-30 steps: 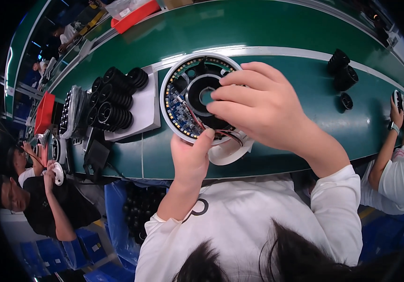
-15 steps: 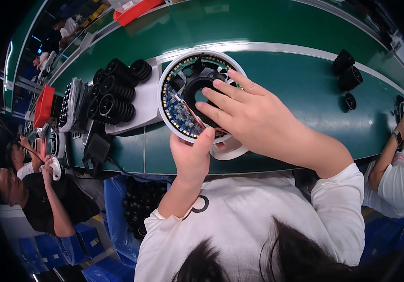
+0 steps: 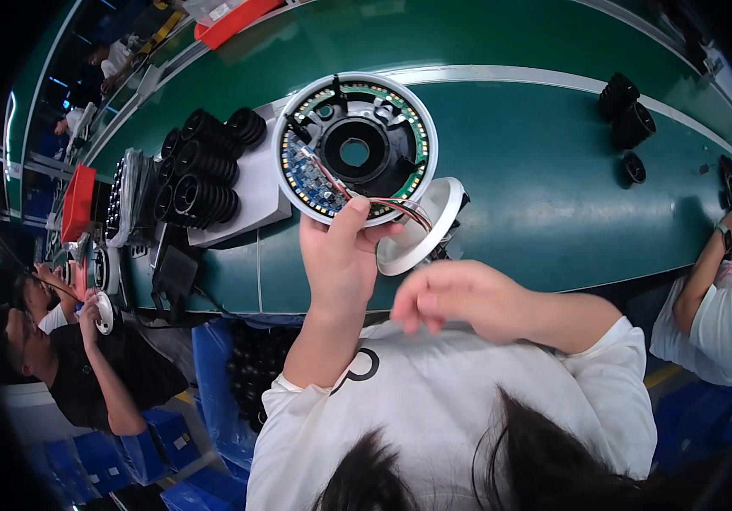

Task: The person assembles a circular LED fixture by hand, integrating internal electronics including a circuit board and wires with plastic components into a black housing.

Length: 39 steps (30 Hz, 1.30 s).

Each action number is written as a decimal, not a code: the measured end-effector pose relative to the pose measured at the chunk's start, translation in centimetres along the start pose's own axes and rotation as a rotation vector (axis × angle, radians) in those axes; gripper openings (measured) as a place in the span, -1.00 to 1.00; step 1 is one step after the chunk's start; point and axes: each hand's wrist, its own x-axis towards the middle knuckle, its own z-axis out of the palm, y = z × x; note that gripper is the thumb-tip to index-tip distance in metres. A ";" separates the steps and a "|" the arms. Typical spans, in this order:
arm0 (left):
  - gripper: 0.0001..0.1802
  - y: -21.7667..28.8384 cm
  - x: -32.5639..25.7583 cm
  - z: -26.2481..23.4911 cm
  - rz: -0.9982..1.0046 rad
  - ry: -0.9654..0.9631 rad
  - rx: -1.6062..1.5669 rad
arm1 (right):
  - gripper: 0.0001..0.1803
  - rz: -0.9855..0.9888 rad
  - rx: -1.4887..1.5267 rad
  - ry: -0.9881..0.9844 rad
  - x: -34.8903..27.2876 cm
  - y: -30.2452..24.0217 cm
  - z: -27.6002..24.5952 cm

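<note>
My left hand [image 3: 340, 247] grips the lower rim of a round white lamp housing [image 3: 432, 140], thumb on top and fingers beneath. Inside the housing are a ring of small LEDs, a blue circuit board [image 3: 313, 180] and a black centre ring [image 3: 353, 153] with a hole through it. Thin red, black and white wires [image 3: 404, 207] run over the rim to a white round cover [image 3: 417, 243], which hangs tilted beside my left fingers. My right hand [image 3: 455, 294] is away from the housing, close to my chest. Its fingers are loosely bent, slightly blurred, with nothing visible in them.
Black ribbed cylinders [image 3: 204, 170] stand on a white box [image 3: 251, 192] to the left, and several more [image 3: 630, 123] stand at the right of the green table [image 3: 519, 196]. A red bin [image 3: 79, 203] is at far left. Co-workers sit on both sides.
My right hand has left the inside of the housing and drawn back toward my chest. The housing has shifted slightly up and left, and the hanging cover and wires show more.
</note>
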 end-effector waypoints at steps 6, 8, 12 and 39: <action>-0.51 -0.6 -0.9 1.4 0.154 0.106 0.113 | -0.69 -0.121 0.942 0.181 1.0 5.1 -0.7; -0.52 -0.7 -1.0 1.5 0.158 0.101 0.128 | -0.71 -0.071 1.075 0.193 1.0 5.4 -0.9; -0.52 -1.2 -1.5 1.1 0.179 0.128 0.179 | -0.72 0.073 1.149 0.280 1.5 4.0 0.2; -0.58 -2.6 -3.2 1.7 0.300 0.018 0.277 | -0.69 -0.285 1.139 0.411 1.7 3.2 -1.1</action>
